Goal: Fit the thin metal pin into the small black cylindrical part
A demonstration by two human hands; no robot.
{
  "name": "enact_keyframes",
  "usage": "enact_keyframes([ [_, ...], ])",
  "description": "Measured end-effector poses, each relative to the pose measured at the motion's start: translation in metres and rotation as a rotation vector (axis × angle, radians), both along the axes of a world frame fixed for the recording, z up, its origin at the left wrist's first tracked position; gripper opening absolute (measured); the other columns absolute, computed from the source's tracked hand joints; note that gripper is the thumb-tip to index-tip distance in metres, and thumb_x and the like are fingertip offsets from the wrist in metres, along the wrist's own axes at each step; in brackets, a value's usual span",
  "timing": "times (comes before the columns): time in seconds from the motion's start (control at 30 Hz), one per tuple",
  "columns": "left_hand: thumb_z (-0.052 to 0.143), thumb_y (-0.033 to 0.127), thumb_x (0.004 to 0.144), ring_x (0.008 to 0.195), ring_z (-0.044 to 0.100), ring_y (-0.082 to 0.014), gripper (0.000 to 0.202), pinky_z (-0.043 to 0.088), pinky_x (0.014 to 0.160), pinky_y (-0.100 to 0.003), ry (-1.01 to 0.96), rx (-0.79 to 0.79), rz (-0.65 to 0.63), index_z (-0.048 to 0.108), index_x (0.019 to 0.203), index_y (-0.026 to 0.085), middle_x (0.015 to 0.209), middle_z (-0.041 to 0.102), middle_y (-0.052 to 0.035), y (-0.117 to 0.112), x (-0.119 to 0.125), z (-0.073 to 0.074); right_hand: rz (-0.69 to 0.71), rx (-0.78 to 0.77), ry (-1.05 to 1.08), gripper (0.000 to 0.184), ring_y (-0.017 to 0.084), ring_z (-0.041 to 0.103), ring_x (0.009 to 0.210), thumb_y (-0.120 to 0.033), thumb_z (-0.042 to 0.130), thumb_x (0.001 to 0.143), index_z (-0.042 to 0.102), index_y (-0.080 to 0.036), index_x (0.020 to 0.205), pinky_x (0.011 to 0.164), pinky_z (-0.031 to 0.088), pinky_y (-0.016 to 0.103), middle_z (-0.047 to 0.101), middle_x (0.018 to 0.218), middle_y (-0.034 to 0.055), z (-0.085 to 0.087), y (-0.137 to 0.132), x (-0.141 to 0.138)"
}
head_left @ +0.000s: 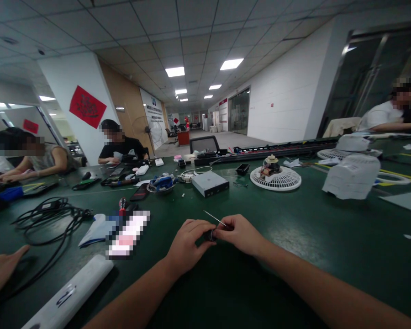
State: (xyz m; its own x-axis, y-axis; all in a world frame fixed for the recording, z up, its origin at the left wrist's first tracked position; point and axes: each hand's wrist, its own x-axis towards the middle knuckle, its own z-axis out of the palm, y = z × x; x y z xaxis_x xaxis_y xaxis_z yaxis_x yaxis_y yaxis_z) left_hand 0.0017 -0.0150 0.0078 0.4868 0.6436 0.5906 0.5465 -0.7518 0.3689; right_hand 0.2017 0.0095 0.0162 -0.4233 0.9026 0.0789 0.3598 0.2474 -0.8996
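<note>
Low over the green table, my left hand (188, 242) pinches a small dark round part (210, 235) between thumb and fingers. Its exact kind is too small to make out. Right beside it, my right hand (239, 233) is closed on a thin metal rod (215, 218), whose bare tip points up and to the left. The rod's other end is hidden in the fingers. Fingertips of my right hand touch or almost touch the dark part's right side. Just beyond both hands lies a grey metal box-shaped drive (210, 183).
A white fan grille (276, 179) with a motor and a white plastic housing (352, 176) lie to the right. On the left are black cables (55, 214), a blurred bright phone (128, 235), a white bar (71, 292) and another person's hand (3, 269). Several people sit around.
</note>
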Motion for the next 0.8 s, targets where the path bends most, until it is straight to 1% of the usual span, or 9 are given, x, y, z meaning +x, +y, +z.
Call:
enact_keyframes([
  [0.03,0.071,0.019,0.080,0.102,0.061,-0.0200,0.035,0.045,0.092,-0.036,0.009,0.004,-0.011,0.060,0.112,0.023,0.110,0.068,-0.0040,0.000,0.000,0.000,0.000,-0.034,0.013,0.023,0.011,0.048,0.056,-0.037,0.068,0.074,0.067,-0.013,0.074,0.051,0.034,0.022,0.059,0.062,-0.0014,0.001,0.000,0.000],
  [0.1,0.072,0.019,0.080,0.101,0.061,-0.0197,0.033,0.044,0.092,-0.036,0.021,-0.001,-0.025,0.060,0.111,0.023,0.109,0.068,-0.0037,-0.001,0.000,0.001,-0.032,-0.018,-0.022,0.020,0.011,0.047,0.056,-0.035,0.068,0.073,0.067,-0.014,0.074,0.051,0.033,0.022,0.057,0.061,-0.0020,0.003,-0.003,0.000],
  [0.23,0.073,0.018,0.077,0.101,0.061,-0.0204,0.036,0.044,0.092,-0.037,-0.004,-0.067,0.022,0.061,0.111,0.024,0.108,0.068,-0.0029,-0.005,0.003,0.004,-0.088,0.198,-0.142,0.018,0.012,0.046,0.056,-0.035,0.066,0.076,0.067,-0.017,0.079,0.050,0.031,0.023,0.053,0.060,-0.0029,0.008,-0.011,-0.003],
  [0.37,0.073,0.015,0.075,0.095,0.062,-0.0197,0.032,0.047,0.086,-0.034,-0.110,-0.158,0.163,0.064,0.104,0.024,0.102,0.068,-0.0014,-0.003,0.008,0.005,-0.094,0.198,-0.111,0.024,0.014,0.054,0.063,-0.036,0.054,0.087,0.063,-0.019,0.100,0.055,0.037,0.024,0.060,0.071,-0.0006,0.008,-0.011,-0.005],
  [0.43,0.073,0.013,0.073,0.091,0.062,-0.0194,0.029,0.048,0.082,-0.034,-0.147,-0.165,0.243,0.065,0.098,0.023,0.098,0.067,-0.0013,0.000,0.008,0.003,-0.107,0.247,-0.162,0.027,0.015,0.056,0.064,-0.035,0.047,0.092,0.062,-0.020,0.109,0.058,0.038,0.026,0.063,0.074,0.0002,0.007,-0.007,-0.002],
  [0.53,0.071,0.011,0.071,0.089,0.061,-0.0198,0.027,0.048,0.080,-0.035,-0.178,-0.153,0.351,0.064,0.096,0.021,0.097,0.066,-0.0021,0.006,0.003,-0.001,-0.114,0.384,-0.293,0.027,0.017,0.058,0.074,-0.030,0.046,0.093,0.067,-0.024,0.108,0.066,0.040,0.029,0.065,0.086,0.0029,0.006,0.001,0.006],
  [0.63,0.071,0.014,0.072,0.088,0.061,-0.0206,0.027,0.048,0.079,-0.036,-0.181,-0.172,0.434,0.064,0.097,0.021,0.095,0.066,-0.0022,0.008,-0.001,-0.003,-0.093,0.443,-0.378,0.028,0.018,0.058,0.084,-0.026,0.049,0.092,0.071,-0.027,0.109,0.073,0.042,0.030,0.063,0.093,0.0045,0.005,0.008,0.014],
  [0.7,0.071,0.013,0.072,0.088,0.061,-0.0204,0.028,0.048,0.079,-0.036,-0.169,-0.185,0.431,0.064,0.098,0.021,0.096,0.066,-0.0025,0.008,-0.002,-0.002,-0.079,0.466,-0.399,0.026,0.019,0.057,0.089,-0.025,0.054,0.089,0.072,-0.029,0.108,0.076,0.043,0.031,0.062,0.095,0.0048,0.004,0.010,0.016],
  [0.8,0.070,0.011,0.072,0.089,0.061,-0.0201,0.028,0.048,0.080,-0.035,-0.123,-0.176,0.358,0.064,0.098,0.021,0.098,0.066,-0.0024,0.005,0.000,0.000,-0.067,0.482,-0.420,0.025,0.020,0.056,0.092,-0.025,0.057,0.088,0.073,-0.030,0.106,0.078,0.044,0.032,0.061,0.096,0.0047,0.004,0.010,0.016],
])
